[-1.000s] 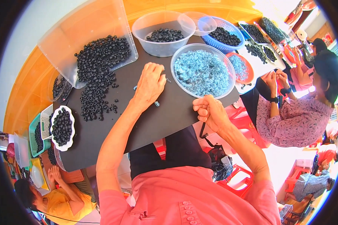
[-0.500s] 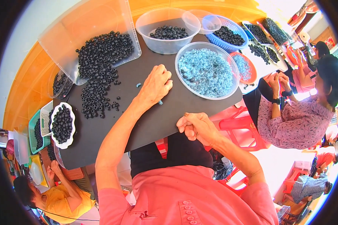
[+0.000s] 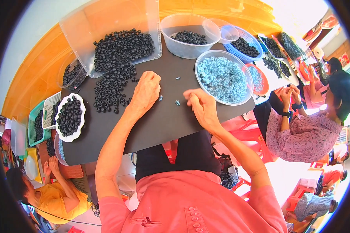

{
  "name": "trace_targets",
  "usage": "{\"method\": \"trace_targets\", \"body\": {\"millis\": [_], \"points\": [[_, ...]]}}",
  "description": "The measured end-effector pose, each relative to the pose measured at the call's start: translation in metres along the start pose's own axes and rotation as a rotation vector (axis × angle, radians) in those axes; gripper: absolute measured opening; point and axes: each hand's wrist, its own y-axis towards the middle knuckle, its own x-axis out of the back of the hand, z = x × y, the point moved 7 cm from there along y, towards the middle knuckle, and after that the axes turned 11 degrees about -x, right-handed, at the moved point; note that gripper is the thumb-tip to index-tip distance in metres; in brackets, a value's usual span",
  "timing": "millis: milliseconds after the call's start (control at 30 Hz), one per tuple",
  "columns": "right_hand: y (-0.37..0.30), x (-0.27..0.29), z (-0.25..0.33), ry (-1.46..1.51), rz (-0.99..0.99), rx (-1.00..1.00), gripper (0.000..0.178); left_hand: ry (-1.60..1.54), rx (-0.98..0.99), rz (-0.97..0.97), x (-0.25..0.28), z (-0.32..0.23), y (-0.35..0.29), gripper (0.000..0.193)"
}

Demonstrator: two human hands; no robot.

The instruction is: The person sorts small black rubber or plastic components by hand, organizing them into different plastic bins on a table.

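Observation:
My left hand (image 3: 146, 91) is closed above the dark table (image 3: 144, 134), beside the right edge of a spilled heap of small black round pieces with holes (image 3: 111, 91). Whatever its fingers hold is hidden. To the right, my right hand (image 3: 202, 106) has its fingers curled and pressed together; I cannot make out anything in them. Between the hands lie tiny bluish coil-like pieces (image 3: 177, 103). A clear round tub (image 3: 198, 79) full of similar light-blue coils (image 3: 223, 75) stands just beyond my right hand.
The black heap spills from a tipped clear bin (image 3: 116, 23). Behind stand a clear basin (image 3: 171, 44) and a blue basket (image 3: 237, 54) of black pieces. A white scalloped dish (image 3: 81, 124) sits at left. Co-workers sit at left (image 3: 62, 202) and right (image 3: 303, 132).
My right hand has moved forward over the table from its near edge. My left hand has shifted slightly left and nearer the black heap. The whole view has turned a little.

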Motion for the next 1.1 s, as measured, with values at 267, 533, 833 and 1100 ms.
{"method": "trace_targets", "body": {"millis": [267,533,833,1100], "points": [[0.051,-0.026,0.014,-0.577,-0.228,0.536,0.041,-0.105,0.194,-0.291,0.058,-0.031,-0.05,0.012],[0.097,-0.063,0.026,-0.764,-0.12,0.511,0.014,-0.466,0.583,-0.403,0.059,-0.054,-0.115,0.01],[0.123,-0.107,0.037,-0.594,0.058,0.322,0.018,-0.337,0.473,-0.405,0.053,-0.062,-0.122,0.01],[0.115,-0.153,0.066,-0.563,0.212,0.576,0.014,-0.353,0.46,-0.418,0.054,-0.062,-0.123,0.013]]}}
